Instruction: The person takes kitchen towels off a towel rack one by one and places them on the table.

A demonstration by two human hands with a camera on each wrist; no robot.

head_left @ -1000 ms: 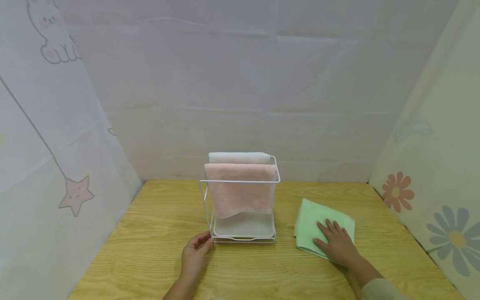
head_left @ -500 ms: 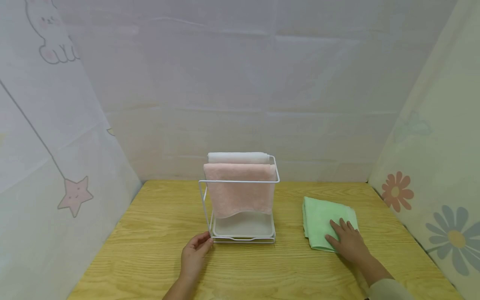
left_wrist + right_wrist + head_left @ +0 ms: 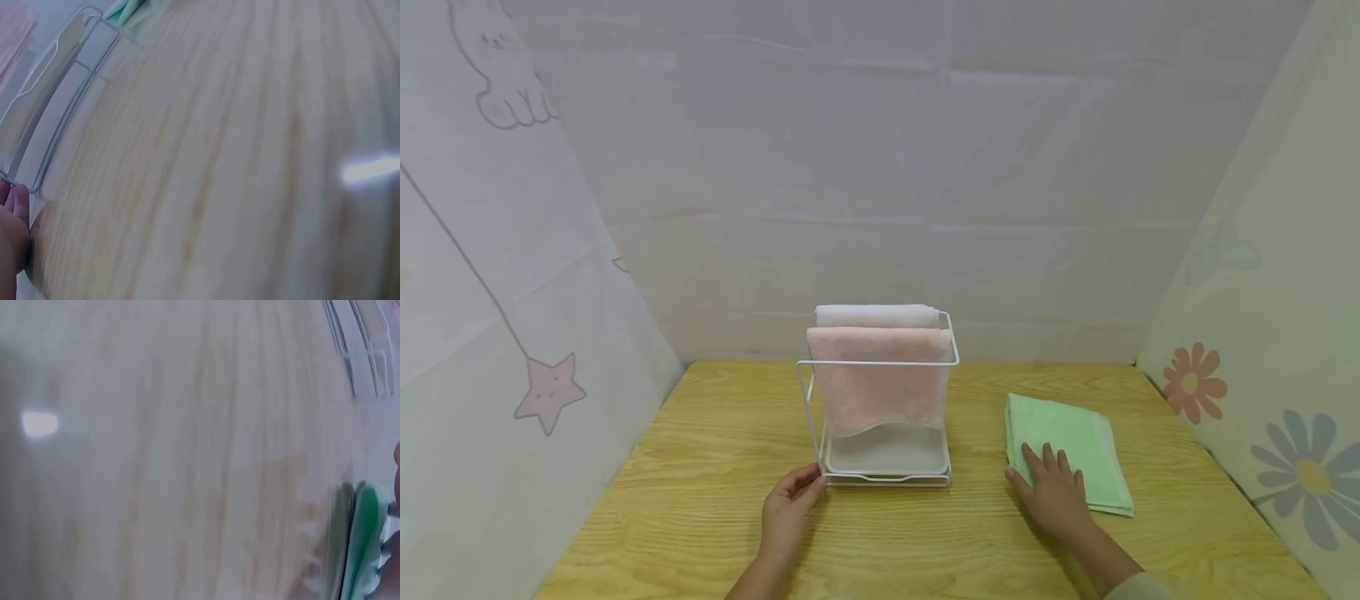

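A white wire towel rack (image 3: 880,363) stands upright mid-table with a folded pink towel (image 3: 883,392) and a white towel (image 3: 876,314) behind it hanging on its rails. My left hand (image 3: 790,508) pinches the rack's front left bottom corner between thumb and fingers. Right of the rack, a folded green towel (image 3: 1093,458) lies flat on the table. Spread fingers of my right hand (image 3: 1052,492) rest over its near left part, the thumb reaching past the left edge. In the right wrist view, the layered fold of the green towel (image 3: 362,537) shows beside the fingers.
A pale tray (image 3: 887,450) sits in the rack's base. The wood-grain table (image 3: 715,450) ends at a pale cloth backdrop (image 3: 880,167) behind, with printed cloth sides, flowers (image 3: 1197,382) on the right and a star (image 3: 551,392) on the left.
The green towel has shifted right and turned slightly, lying squarer now. My right hand first went right with it, then slid back left to its near left corner. The left hand and rack stayed still.
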